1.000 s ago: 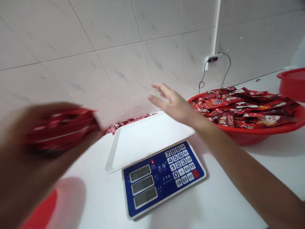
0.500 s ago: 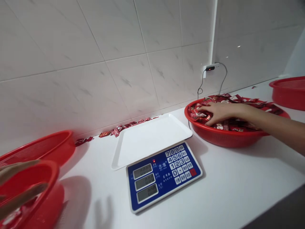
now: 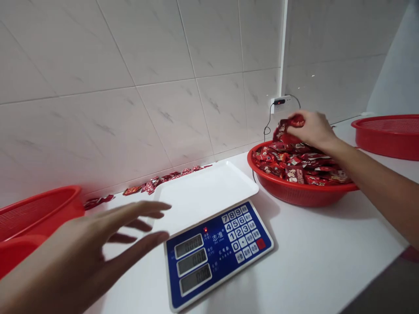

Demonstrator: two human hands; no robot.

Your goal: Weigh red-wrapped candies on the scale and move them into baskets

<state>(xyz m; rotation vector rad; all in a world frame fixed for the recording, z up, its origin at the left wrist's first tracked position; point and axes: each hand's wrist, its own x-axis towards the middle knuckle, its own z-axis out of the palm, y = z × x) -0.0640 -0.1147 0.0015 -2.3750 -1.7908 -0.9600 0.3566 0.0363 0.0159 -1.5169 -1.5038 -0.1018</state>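
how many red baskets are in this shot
4. A packet-filled basket below the right hand, which grips packets; a far-right basket; a far-left basket; a nearer left basket, partly hidden by the left hand.

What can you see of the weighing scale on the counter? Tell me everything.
The scale is an electronic counter model sitting askew on the white counter. Its blue panel carries three grey displays, a small lit red light and a white keypad with one red key. Behind that, its white rectangular pan, plastic by the look, is bare. The left hand hovers open by the pan's front left corner; whether it touches cannot be told.
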